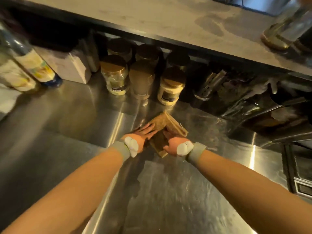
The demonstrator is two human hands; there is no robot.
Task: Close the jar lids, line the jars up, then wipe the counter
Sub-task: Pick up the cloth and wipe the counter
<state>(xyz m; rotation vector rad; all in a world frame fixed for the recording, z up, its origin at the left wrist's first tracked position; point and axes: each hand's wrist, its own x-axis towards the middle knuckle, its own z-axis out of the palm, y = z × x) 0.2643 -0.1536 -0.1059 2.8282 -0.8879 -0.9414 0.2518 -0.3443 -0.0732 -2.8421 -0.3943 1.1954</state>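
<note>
A folded brown cloth (pixel 166 124) lies on the steel counter (pixel 76 115) just in front of the jars. My left hand (pixel 145 132) presses flat on its left part, fingers spread. My right hand (pixel 172 142) grips the cloth's near right edge, fingers curled around it. Several lidded jars stand at the back under the shelf in two rows: a front jar (pixel 116 76) with a gold lid at left, a blurred middle jar (pixel 141 80), a right jar (pixel 171 86) with a gold lid. Dark-lidded jars (pixel 120 48) stand behind them.
A shelf (pixel 168 19) overhangs the jars, with glass vessels (pixel 283 29) at its right end. Bottles (pixel 32 65) and a white box (pixel 70 65) stand at the left. Metal tools and dark clutter (pixel 236 93) fill the right; a dark panel (pixel 302 169) sits at the right edge.
</note>
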